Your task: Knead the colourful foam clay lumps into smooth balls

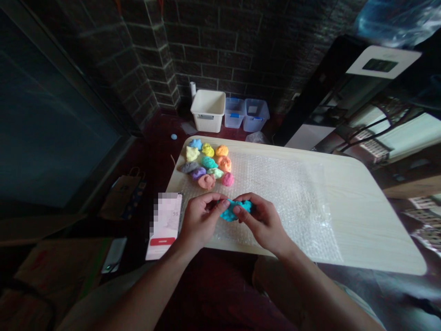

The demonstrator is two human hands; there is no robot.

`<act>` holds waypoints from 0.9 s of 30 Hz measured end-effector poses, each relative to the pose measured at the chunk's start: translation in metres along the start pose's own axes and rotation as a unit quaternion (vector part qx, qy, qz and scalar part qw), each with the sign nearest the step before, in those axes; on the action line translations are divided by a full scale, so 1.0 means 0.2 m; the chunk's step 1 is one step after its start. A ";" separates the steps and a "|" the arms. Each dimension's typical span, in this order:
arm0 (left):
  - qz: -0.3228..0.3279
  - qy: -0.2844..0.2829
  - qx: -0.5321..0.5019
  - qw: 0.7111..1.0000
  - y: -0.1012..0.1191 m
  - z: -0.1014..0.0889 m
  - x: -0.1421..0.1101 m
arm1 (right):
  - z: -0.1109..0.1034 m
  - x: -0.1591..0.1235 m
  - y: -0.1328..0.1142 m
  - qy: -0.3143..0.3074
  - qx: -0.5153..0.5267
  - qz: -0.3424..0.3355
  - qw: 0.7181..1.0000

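A lump of turquoise modelling clay is pinched between both hands over the near edge of the table. My left hand grips its left side with thumb and fingers. On the other side my right hand holds it, thumb pressed on top. Just beyond the hands sit several separate lumps of coloured clay, among them a pink lump, a brownish-pink lump, a purple lump, a grey lump and an orange lump. The undersides of the turquoise clay are hidden by my fingers.
Bubble wrap covers much of the pale wooden table. A pink-and-white packet or card lies at the left edge. Behind the table stand a white basket and two clear bins, one bin at the right.
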State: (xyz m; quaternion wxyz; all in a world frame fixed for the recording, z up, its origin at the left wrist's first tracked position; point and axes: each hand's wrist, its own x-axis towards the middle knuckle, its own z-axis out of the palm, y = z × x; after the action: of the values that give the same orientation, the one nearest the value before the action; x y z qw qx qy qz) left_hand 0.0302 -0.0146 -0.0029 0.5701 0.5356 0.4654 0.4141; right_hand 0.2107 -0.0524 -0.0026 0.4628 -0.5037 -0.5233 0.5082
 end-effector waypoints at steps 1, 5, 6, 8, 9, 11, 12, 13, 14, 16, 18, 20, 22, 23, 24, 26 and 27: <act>0.001 0.001 -0.007 1.000 0.00 0.00 0.00 | 0.00 0.00 0.00 0.010 0.010 0.000 1.000; 0.007 -0.006 -0.053 0.999 -0.01 0.02 0.01 | -0.01 0.02 0.01 0.040 0.033 -0.005 0.999; 0.002 -0.014 -0.064 0.998 -0.01 0.02 0.01 | -0.01 0.02 0.01 0.036 0.038 -0.005 0.999; -0.011 -0.027 -0.077 0.997 -0.01 0.02 0.01 | -0.01 0.02 0.00 0.022 0.051 -0.004 0.998; -0.012 -0.029 -0.075 0.997 -0.01 0.02 0.01 | -0.02 0.02 0.00 0.016 0.058 -0.001 0.998; -0.009 -0.027 -0.064 0.998 -0.01 0.02 0.01 | -0.01 0.02 0.00 0.009 0.070 0.005 0.997; -0.007 -0.027 -0.058 0.998 -0.01 0.02 0.01 | -0.01 0.02 0.00 0.005 0.075 0.008 0.997; -0.008 -0.029 -0.055 0.998 0.00 0.01 0.01 | -0.01 0.02 0.00 0.002 0.080 0.011 0.997; -0.011 -0.032 -0.057 0.998 0.00 0.01 0.01 | -0.01 0.02 0.01 0.002 0.088 0.013 0.996; -0.021 -0.036 -0.083 0.996 0.01 0.02 0.00 | -0.01 0.03 0.02 0.015 0.109 0.016 0.994; -0.031 -0.035 -0.123 0.991 0.02 0.03 0.00 | -0.02 0.04 0.03 0.038 0.136 0.024 0.990; -0.038 -0.032 -0.152 0.987 0.02 0.03 0.00 | -0.02 0.05 0.03 0.056 0.157 0.032 0.985; -0.041 -0.025 -0.161 0.986 0.02 0.04 0.00 | -0.02 0.05 0.03 0.066 0.168 0.040 0.983; -0.040 -0.019 -0.159 0.986 0.01 0.03 0.01 | -0.02 0.05 0.03 0.068 0.172 0.042 0.982; -0.039 -0.012 -0.155 0.987 0.01 0.03 0.01 | -0.02 0.05 0.03 0.068 0.174 0.044 0.981; -0.036 0.001 -0.144 0.989 0.00 0.02 0.01 | -0.02 0.05 0.02 0.065 0.174 0.048 0.981; -0.036 0.007 -0.140 0.990 0.00 0.02 0.02 | -0.02 0.05 0.02 0.064 0.175 0.049 0.981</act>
State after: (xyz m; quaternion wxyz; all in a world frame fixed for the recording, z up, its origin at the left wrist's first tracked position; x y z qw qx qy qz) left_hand 0.0351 -0.0126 -0.0037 0.6508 0.4307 0.4258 0.4578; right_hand 0.2136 -0.0428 -0.0070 0.5506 -0.4716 -0.3701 0.5808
